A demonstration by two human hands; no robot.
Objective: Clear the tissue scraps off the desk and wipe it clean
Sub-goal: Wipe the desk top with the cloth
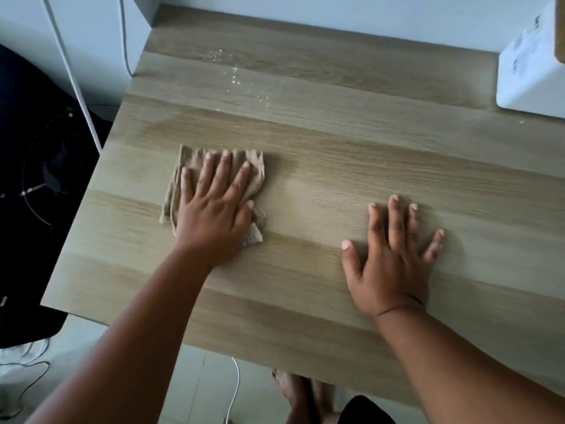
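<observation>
Head view: wet-streaked wooden desk (336, 166) against white wall (336, 13).

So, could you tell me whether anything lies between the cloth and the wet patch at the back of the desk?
Nothing visible does: bare desk runs from the cloth under the left hand to the droplets.

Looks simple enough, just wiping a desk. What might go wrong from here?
The water droplets lie farther back than the tan cloth under the left hand, so that patch may be missed. A wide stroke toward the far right could dampen the white box. The right hand, flat on the desk, covers a patch that the cloth could skip.
</observation>
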